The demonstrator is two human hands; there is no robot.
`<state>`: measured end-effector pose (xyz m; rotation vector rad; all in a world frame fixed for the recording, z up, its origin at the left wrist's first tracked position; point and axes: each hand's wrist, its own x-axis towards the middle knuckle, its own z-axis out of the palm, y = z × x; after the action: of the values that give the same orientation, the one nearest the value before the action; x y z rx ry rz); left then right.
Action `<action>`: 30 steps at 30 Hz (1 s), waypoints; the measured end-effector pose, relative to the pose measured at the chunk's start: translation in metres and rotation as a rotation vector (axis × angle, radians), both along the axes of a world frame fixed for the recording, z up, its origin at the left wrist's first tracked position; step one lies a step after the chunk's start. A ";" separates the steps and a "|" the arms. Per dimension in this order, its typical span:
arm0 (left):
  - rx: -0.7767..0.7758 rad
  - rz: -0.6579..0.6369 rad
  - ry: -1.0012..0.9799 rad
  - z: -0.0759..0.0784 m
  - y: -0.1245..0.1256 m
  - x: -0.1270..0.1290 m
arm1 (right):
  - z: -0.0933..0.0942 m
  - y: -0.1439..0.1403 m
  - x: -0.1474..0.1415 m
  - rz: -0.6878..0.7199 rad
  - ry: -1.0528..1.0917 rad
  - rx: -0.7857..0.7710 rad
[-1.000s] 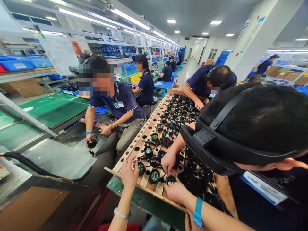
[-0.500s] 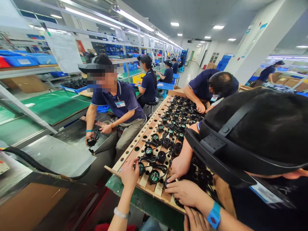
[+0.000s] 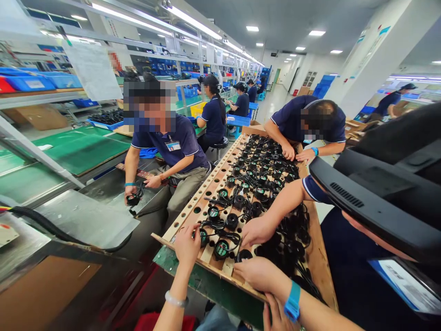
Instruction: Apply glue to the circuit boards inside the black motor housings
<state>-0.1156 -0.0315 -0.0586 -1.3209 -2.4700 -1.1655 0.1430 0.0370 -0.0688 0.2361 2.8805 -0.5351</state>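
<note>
My left hand (image 3: 187,243), with a pale bangle at the wrist, rests at the near left corner of a wooden tray (image 3: 227,278). Its fingers are loosely curled and apart, beside a round black housing with a green circuit board (image 3: 204,236). Another such housing (image 3: 221,248) lies to its right, its black cable (image 3: 230,236) coiled behind. At the bottom edge is my right hand (image 3: 279,317), fingers stretched out by the tray's front rim, partly hidden under a co-worker's forearm. That co-worker's blue-banded hand (image 3: 258,273) touches a black ring-shaped part (image 3: 244,256).
The same co-worker's other hand (image 3: 257,230) reaches over the tray, and their headset (image 3: 334,197) juts in from the right. Another person (image 3: 310,124) leans over the far end. To the left, a seated person (image 3: 165,142) holds a cabled black part (image 3: 134,198) above a metal bench.
The co-worker at the right has drawn their head back to the right. Their blue-banded hand has shifted slightly, and the ring-shaped part shows more. My hands have hardly moved.
</note>
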 end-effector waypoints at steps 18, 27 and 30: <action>-0.016 -0.016 0.001 0.003 0.000 0.001 | 0.006 -0.019 0.013 -0.514 0.083 -0.666; -0.165 0.035 -0.046 0.006 -0.001 0.000 | 0.032 -0.008 0.014 -0.544 0.141 -0.950; -0.198 0.046 -0.040 0.006 0.000 -0.001 | 0.039 -0.003 0.022 -0.578 0.176 -1.043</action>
<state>-0.1166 -0.0318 -0.0521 -1.2895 -2.6892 -0.9674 0.1649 0.0344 -0.0294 0.8401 2.2126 -2.0887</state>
